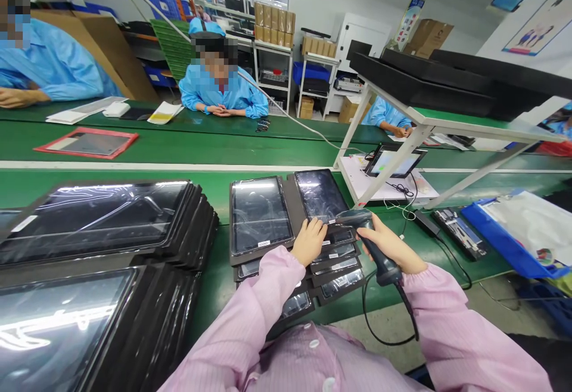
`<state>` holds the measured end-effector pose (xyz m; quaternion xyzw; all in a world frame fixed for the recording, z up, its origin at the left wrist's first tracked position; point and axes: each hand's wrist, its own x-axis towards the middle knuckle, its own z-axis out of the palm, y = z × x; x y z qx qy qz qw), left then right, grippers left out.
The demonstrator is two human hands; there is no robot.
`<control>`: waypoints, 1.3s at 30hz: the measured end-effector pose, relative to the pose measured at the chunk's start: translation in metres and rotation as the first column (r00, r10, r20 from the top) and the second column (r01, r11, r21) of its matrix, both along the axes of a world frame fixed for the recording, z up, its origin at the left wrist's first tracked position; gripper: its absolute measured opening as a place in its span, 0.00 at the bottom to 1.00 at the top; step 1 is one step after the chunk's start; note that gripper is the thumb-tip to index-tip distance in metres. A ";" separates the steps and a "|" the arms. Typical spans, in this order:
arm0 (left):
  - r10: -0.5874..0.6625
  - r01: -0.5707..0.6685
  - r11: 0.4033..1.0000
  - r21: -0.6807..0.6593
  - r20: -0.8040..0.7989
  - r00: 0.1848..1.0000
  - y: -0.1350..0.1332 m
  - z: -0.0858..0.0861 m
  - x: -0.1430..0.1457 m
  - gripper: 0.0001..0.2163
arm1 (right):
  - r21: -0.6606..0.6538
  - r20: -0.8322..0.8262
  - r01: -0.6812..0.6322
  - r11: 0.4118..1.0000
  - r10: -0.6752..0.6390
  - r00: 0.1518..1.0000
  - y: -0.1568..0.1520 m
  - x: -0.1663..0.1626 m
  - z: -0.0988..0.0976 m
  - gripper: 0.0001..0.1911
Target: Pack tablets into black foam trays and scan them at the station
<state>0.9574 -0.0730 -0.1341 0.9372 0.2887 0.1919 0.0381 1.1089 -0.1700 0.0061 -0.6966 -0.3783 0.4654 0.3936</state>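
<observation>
So the black handheld scanner (379, 261) is in the right hand (391, 244), fingers wrapped round the grip, nose aimed left. That nose sits just beside the fingertips of the left hand (310, 240), over the bottom edge of a dark screen panel (319, 195) with a little white label on it. The left hand is palm-down there with the fingers slightly bent; can't tell if it's pinching anything or just resting.

The scanner's cord (413, 314) drops from the handle and loops below the grip. Left of both hands there's another screen panel (260, 213) in a black backing, and right under the hands a bunch of labelled panels (338, 266) lie overlapped like stairs. Further left, two tall piles: a back stack (107, 216) and a front stack (53, 314), glossy screens on top, all on the green bench (214, 296).

Ahead and right of the scanner grip is a white stand (413, 148) with a small display (393, 161) under it. Way off right, a blue tray (496, 234). Across from the hands, a person in blue (223, 91) sits with hands together.
</observation>
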 end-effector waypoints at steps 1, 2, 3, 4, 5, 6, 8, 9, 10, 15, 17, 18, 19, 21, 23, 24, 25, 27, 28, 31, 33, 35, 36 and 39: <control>0.000 0.001 1.000 -0.027 0.017 1.000 -0.001 0.002 0.001 0.18 | 0.008 -0.003 0.003 1.000 -0.003 1.000 -0.002 -0.002 0.002 0.23; -0.003 0.005 0.998 -0.066 0.041 0.999 -0.002 0.005 0.002 0.18 | 0.020 -0.007 0.005 1.000 -0.005 1.000 -0.003 -0.004 0.004 0.23; -0.007 0.015 0.994 -0.107 0.066 0.998 -0.002 0.009 0.002 0.17 | 0.037 -0.016 0.004 0.999 -0.004 1.000 -0.006 -0.007 0.005 0.22; -0.015 0.027 0.989 -0.143 0.085 0.996 -0.001 0.014 0.000 0.16 | 0.056 -0.030 0.002 0.998 -0.001 1.000 -0.008 -0.011 0.006 0.21; -0.015 0.034 0.984 -0.174 0.107 0.994 0.003 0.018 -0.006 0.15 | 0.070 -0.052 0.000 0.998 0.004 0.999 -0.010 -0.016 0.006 0.20; 0.009 0.020 0.979 -0.204 0.142 0.990 0.009 0.023 -0.015 0.14 | 0.075 -0.082 -0.007 0.997 0.013 0.997 -0.012 -0.023 0.006 0.20; 0.178 -0.096 0.951 -0.293 0.265 0.948 0.025 0.029 -0.046 0.13 | 0.073 -0.155 -0.034 0.997 0.045 0.987 -0.014 -0.040 0.003 0.21; 0.316 -0.184 0.911 -0.369 0.340 0.886 0.034 0.030 -0.066 0.13 | 0.061 -0.191 -0.058 0.996 0.069 0.979 -0.015 -0.051 0.001 0.21; 0.467 -0.271 0.846 -0.459 0.394 0.792 0.042 0.029 -0.088 0.14 | 0.046 -0.224 -0.087 0.995 0.095 0.970 -0.015 -0.062 -0.001 0.22; 0.751 -0.404 0.609 -0.683 0.331 0.572 0.057 0.006 -0.163 0.22 | -0.009 -0.305 -0.185 0.983 0.174 0.936 -0.002 -0.120 -0.013 0.27; 0.764 -0.343 0.566 -0.749 0.321 0.560 0.052 -0.002 -0.166 0.27 | -0.011 -0.306 -0.188 0.982 0.175 0.936 0.006 -0.135 -0.017 0.31; 0.772 -0.308 0.542 -0.782 0.318 0.550 0.048 -0.005 -0.164 0.29 | -0.013 -0.303 -0.185 0.983 0.173 0.937 0.009 -0.141 -0.019 0.33; 0.780 -0.274 0.518 -0.810 0.316 0.540 0.045 -0.007 -0.162 0.30 | -0.011 -0.297 -0.181 0.983 0.170 0.940 0.012 -0.145 -0.021 0.34; 0.789 -0.231 0.491 -0.840 0.315 0.527 0.042 -0.006 -0.156 0.31 | -0.007 -0.280 -0.172 0.985 0.163 0.946 0.015 -0.149 -0.025 0.35; 0.788 -0.212 0.487 -0.848 0.322 0.524 0.041 -0.004 -0.154 0.31 | -0.005 -0.265 -0.154 0.988 0.147 0.953 0.015 -0.152 -0.028 0.36; 0.787 -0.207 0.487 -0.848 0.325 0.524 0.041 -0.003 -0.153 0.31 | -0.006 -0.261 -0.146 0.989 0.140 0.955 0.015 -0.153 -0.029 0.36; 0.788 -0.205 0.487 -0.849 0.326 0.523 0.042 -0.001 -0.154 0.31 | -0.008 -0.260 -0.138 0.990 0.131 0.957 0.014 -0.154 -0.030 0.36; 0.788 -0.201 0.484 -0.852 0.325 0.522 0.042 0.000 -0.154 0.30 | -0.009 -0.262 -0.127 0.992 0.120 0.958 0.013 -0.156 -0.031 0.35; 0.788 -0.196 0.483 -0.853 0.326 0.522 0.041 0.001 -0.155 0.30 | -0.006 -0.264 -0.124 0.992 0.118 0.957 0.012 -0.157 -0.032 0.34; 0.790 -0.182 0.471 -0.863 0.321 0.522 0.040 0.003 -0.154 0.30 | -0.005 -0.269 -0.107 0.994 0.102 0.958 0.010 -0.160 -0.031 0.32; 0.796 -0.181 0.460 -0.869 0.313 0.518 0.038 0.005 -0.154 0.30 | -0.014 -0.273 -0.092 0.996 0.084 0.958 0.008 -0.162 -0.030 0.32; 0.800 -0.177 0.459 -0.871 0.318 0.509 0.038 0.006 -0.153 0.30 | -0.030 -0.275 -0.080 0.996 0.068 0.959 0.005 -0.164 -0.027 0.32; 0.800 -0.174 0.461 -0.870 0.323 0.506 0.037 0.006 -0.153 0.30 | -0.036 -0.274 -0.077 0.996 0.064 0.960 0.004 -0.165 -0.026 0.31; 0.799 -0.163 0.462 -0.872 0.329 0.504 0.037 0.006 -0.153 0.31 | -0.038 -0.257 -0.071 0.997 0.058 0.965 -0.001 -0.165 -0.021 0.29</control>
